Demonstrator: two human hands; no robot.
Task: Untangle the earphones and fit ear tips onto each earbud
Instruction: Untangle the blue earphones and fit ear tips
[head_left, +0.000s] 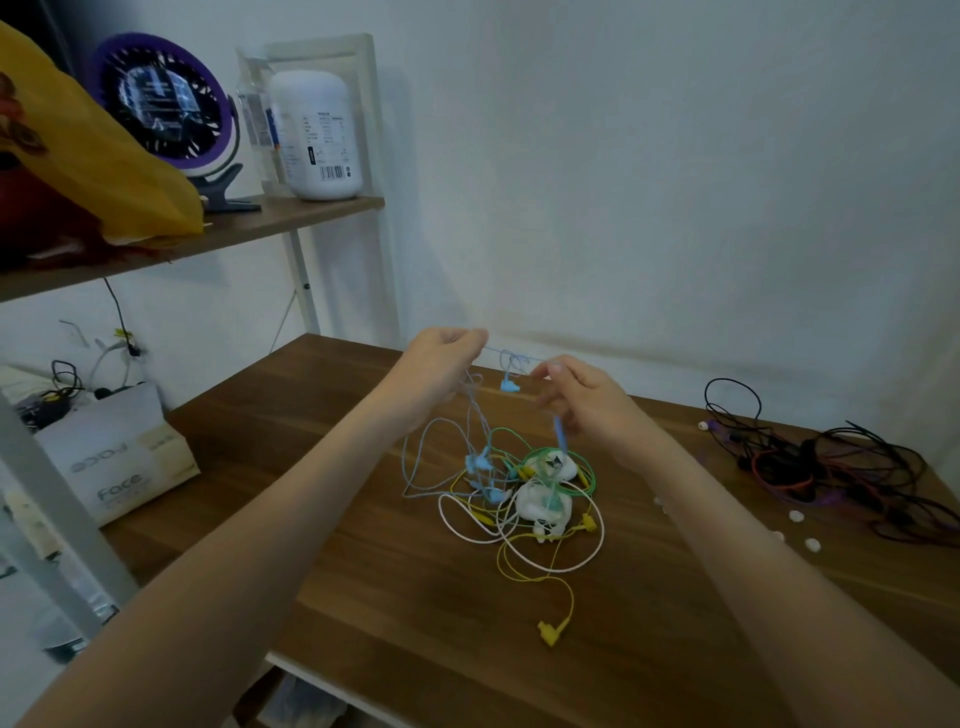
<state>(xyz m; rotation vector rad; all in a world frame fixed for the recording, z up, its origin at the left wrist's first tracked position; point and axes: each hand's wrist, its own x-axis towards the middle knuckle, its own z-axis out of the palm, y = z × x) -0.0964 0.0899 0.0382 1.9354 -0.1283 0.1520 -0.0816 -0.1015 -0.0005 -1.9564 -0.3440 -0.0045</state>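
Fingers (469, 339) of the left hand (441, 366) and right hand (584, 402) pinch the blue earphones (510, 386) above the tangled pile (543, 506).

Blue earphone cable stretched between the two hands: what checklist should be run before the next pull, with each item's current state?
1. Grip of the left hand on the thin light-blue earphone cable: ok, pinched.
2. Grip of the right hand on that cable: ok, pinched.
3. Span between the hands free of loops: not ok, loops show there.
4. Cable clear of the green, yellow and white cable pile: not ok, its lower part hangs into it.
5. Small white ear tips available: ok, loose on the brown wooden table, at the right.
6. Tip fitted on the hanging blue earbud: cannot tell.
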